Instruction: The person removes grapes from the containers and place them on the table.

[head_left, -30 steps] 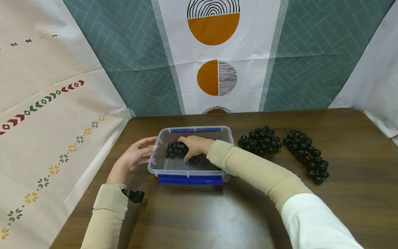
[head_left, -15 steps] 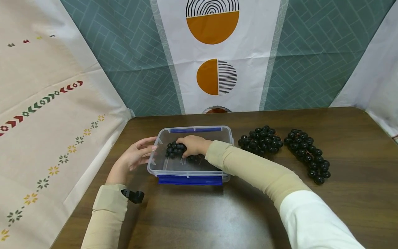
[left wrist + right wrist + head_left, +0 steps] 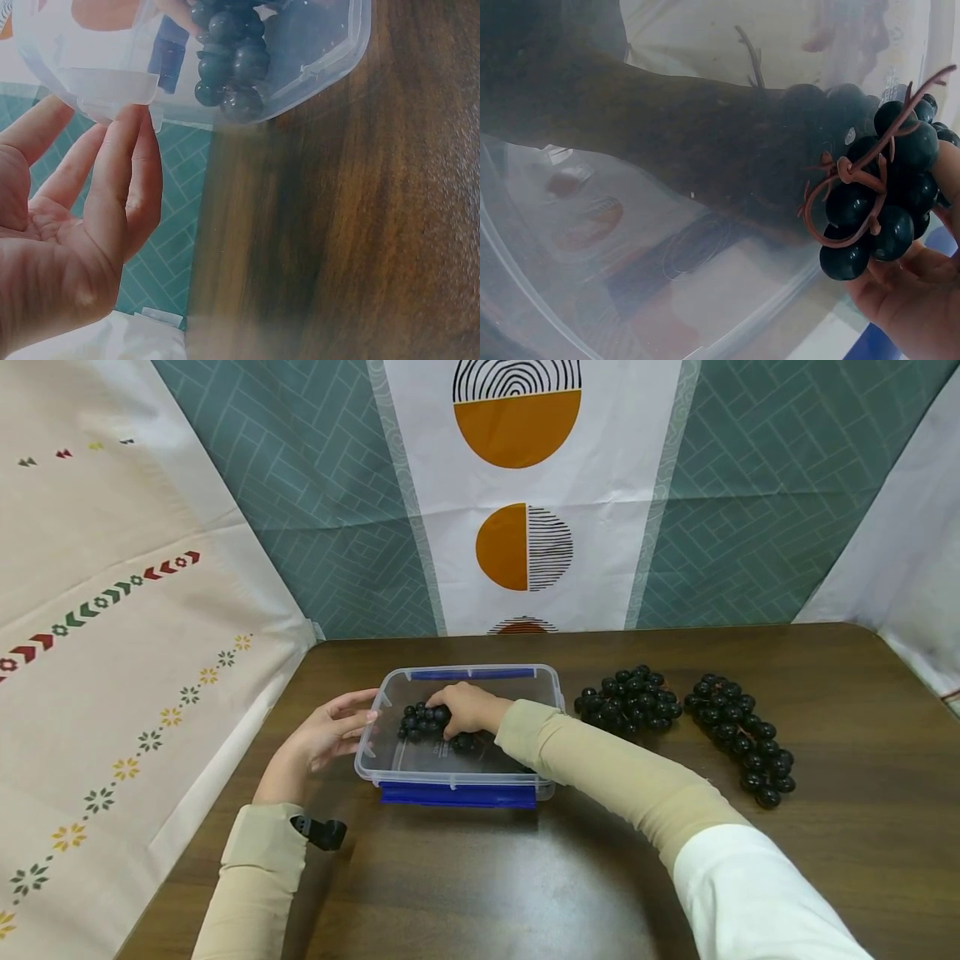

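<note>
A clear plastic container (image 3: 457,776) with blue clips stands on the table. Inside it, my right hand (image 3: 471,708) grips a bunch of black grapes (image 3: 424,722). In the right wrist view, fingers curl round the side of these grapes (image 3: 892,232), and a brown curly stem (image 3: 866,176) shows on top. My left hand (image 3: 327,732) is at the container's left side, fingers spread and nearly straight. The left wrist view has the left hand's (image 3: 82,202) fingertips right at a clear tab (image 3: 112,86) on the container wall.
Two more bunches of black grapes lie right of the container: a wide one (image 3: 628,700) and a longer one (image 3: 741,737) beside it. The brown wooden table (image 3: 450,885) ends at a patterned cloth backdrop (image 3: 322,552). A pale embroidered cloth (image 3: 112,652) hangs at left.
My right hand has shifted very slightly left inside the container, still gripping the grapes. My left hand stays at the container's side.
</note>
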`<action>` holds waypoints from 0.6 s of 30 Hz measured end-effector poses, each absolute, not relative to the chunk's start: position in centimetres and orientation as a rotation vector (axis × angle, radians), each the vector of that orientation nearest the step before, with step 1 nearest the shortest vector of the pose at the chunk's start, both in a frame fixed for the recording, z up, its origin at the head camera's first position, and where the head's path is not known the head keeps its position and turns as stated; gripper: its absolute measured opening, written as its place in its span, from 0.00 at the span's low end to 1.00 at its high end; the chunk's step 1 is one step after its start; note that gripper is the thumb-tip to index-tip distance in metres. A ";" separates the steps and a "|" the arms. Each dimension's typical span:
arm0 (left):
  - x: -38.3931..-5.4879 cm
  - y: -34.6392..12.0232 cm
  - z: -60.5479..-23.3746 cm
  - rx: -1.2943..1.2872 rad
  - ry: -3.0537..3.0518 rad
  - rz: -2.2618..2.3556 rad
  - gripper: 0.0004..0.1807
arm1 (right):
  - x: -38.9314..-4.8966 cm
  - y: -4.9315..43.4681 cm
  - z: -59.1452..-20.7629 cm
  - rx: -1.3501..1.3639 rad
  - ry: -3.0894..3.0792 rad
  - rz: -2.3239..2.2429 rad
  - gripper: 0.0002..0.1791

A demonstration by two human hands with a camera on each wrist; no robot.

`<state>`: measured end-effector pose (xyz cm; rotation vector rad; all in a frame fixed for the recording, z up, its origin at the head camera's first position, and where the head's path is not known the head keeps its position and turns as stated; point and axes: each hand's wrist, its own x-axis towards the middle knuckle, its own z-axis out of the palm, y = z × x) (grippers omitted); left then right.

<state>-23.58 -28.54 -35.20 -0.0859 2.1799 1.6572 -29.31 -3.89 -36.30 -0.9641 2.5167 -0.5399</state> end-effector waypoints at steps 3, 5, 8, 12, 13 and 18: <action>-23.6 -28.6 -35.2 -0.085 2.179 1.656 0.36 | -29.3 -3.9 -36.3 -0.970 2.515 -0.560 0.33; -23.6 -28.6 -35.3 -0.081 2.180 1.654 0.36 | -29.4 -3.9 -36.3 -0.966 2.513 -0.568 0.33; -23.6 -28.6 -35.3 -0.087 2.175 1.662 0.36 | -29.4 -3.9 -36.3 -0.968 2.515 -0.572 0.32; -23.5 -28.7 -35.4 -0.090 2.172 1.672 0.36 | -29.5 -4.0 -36.3 -0.990 2.523 -0.565 0.31; -23.5 -28.7 -35.4 -0.089 2.174 1.670 0.36 | -29.5 -4.0 -36.3 -0.995 2.524 -0.568 0.31; -23.5 -28.7 -35.4 -0.080 2.184 1.662 0.36 | -29.6 -4.0 -36.0 -1.021 2.518 -0.614 0.31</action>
